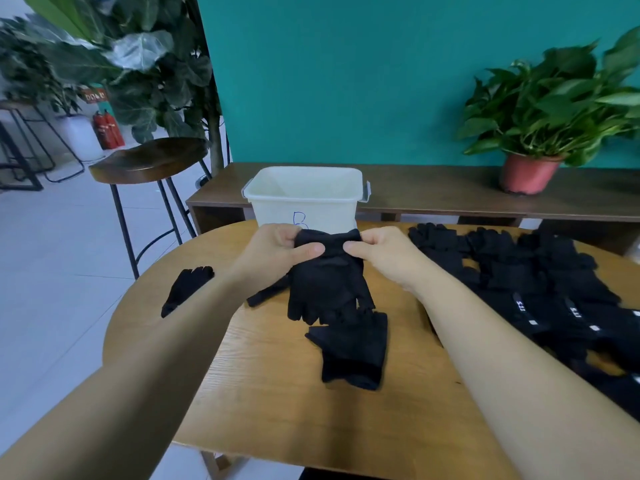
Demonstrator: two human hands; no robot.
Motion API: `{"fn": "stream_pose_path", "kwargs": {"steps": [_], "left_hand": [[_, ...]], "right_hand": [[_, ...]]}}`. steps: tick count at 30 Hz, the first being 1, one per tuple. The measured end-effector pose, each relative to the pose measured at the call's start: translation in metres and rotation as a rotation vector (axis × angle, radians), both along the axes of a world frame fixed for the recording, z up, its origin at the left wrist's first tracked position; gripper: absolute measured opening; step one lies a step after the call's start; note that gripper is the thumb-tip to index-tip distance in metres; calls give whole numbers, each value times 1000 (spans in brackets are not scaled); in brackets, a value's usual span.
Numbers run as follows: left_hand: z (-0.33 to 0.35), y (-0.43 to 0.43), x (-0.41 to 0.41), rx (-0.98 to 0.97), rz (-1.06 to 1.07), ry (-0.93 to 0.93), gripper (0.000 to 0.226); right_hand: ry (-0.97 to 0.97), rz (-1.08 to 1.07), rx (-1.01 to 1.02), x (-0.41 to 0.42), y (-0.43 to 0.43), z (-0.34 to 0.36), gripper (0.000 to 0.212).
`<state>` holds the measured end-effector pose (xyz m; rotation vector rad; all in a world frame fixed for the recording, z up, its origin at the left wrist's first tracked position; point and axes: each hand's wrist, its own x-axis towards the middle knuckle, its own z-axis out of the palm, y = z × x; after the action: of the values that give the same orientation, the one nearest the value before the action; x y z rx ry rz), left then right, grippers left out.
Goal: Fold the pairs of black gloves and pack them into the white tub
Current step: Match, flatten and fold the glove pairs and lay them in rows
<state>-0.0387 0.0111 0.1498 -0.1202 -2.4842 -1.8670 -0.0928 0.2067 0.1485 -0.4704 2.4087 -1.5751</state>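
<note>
- Both hands are up over the middle of the round wooden table [277, 403], pinching the same black glove [325, 285] by its cuff end.
- The left hand [277, 249] has its thumb pressed on the front of the cuff with the fingers curled behind, so it's a tight pinch.
- The right hand [384, 252] mirrors that from the other side, thumb on top and fingers tucked behind the fabric. The two thumbs nearly meet in the middle.
- The glove hangs down from that grip, and its fingertips dangle over a second glove [353, 351] lying flat on the wood. I can't tell if the tips actually touch it.
- The white tub [304, 199] sits at the far edge of the table, right behind the knuckles, open top up, with a blue "B" on its front wall.
- A lone glove [187, 289] lies near the table's left rim, well apart from the held one, with the left forearm crossing the stretch of bare wood between them.
- The right side is crowded. A heap of black gloves [519, 271] covers the tabletop out to the right edge, and the right forearm runs just beside it.
- Bare wood shows toward the near edge, between the forearms.
- Off the table there's a bar stool [149, 161] to the left, and a long wooden bench [450, 188] behind the tub with a potted plant [540, 133] on it.
</note>
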Motion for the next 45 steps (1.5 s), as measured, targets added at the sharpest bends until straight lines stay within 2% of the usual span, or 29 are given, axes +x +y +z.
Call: {"fn": "stream_pose_path", "kwargs": {"steps": [2, 6, 8, 10, 11, 13, 15, 18, 19, 20, 22, 24, 26, 29, 31, 33, 35, 37, 40, 42, 45], "left_hand": [[-3, 1, 0, -42, 78, 25, 17], [-14, 3, 3, -244, 424, 157, 21], [-18, 15, 9, -154, 330, 93, 18], [-21, 29, 13, -10, 164, 8, 23], [-21, 33, 13, 15, 131, -6, 25], [-21, 34, 10, 8, 149, 8, 23], [-22, 29, 8, 23, 183, 1, 14], [-24, 18, 9, 49, 157, -44, 10], [-24, 14, 9, 27, 125, -57, 10], [-24, 11, 10, 13, 85, -74, 10], [-24, 8, 11, 10, 15, -117, 13], [-23, 7, 14, 31, -27, -128, 15], [-26, 2, 14, 14, -57, -131, 19], [-32, -11, 18, -14, -116, -136, 25], [-32, -18, 22, -14, -99, -91, 26], [-26, -23, 28, -64, -47, 11, 25], [-24, -34, 34, -166, -9, 121, 26], [-36, -51, 41, -315, 38, 193, 26], [-83, -75, 61, -571, 132, 181, 29], [-116, -80, 77, -708, 62, 141, 37], [-148, -86, 89, -863, -20, 201, 35]], "right_hand": [[-3, -39, -26, 0, 1, -3, 25], [91, -245, -63, 3, 0, -10, 34], [119, -282, -61, 8, -3, -12, 31], [93, -135, -43, 18, -7, -12, 12], [87, -35, -4, 24, -8, -11, 15], [88, 100, 57, 32, -7, -9, 34], [62, 73, -15, 34, -2, -6, 31], [148, -179, -29, 28, 10, -8, 13], [145, -193, 22, 26, 14, -10, 18], [91, -140, 77, 26, 16, -12, 31], [-56, 34, 94, 27, 15, -17, 49], [-156, 103, -16, 28, 10, -24, 34], [-183, 71, -123, 28, 3, -30, 14], [-170, 25, -106, 25, -3, -41, 8], [-122, 11, -40, 21, -11, -48, 16], [-55, 4, -13, 17, -23, -53, 14], [41, 30, 4, 15, -35, -57, 11], [223, 69, 84, 18, -46, -65, 26], [535, 236, 437, 33, -61, -90, 27], [650, 353, 685, 45, -67, -114, 33], [756, 416, 794, 58, -68, -141, 32]]}}
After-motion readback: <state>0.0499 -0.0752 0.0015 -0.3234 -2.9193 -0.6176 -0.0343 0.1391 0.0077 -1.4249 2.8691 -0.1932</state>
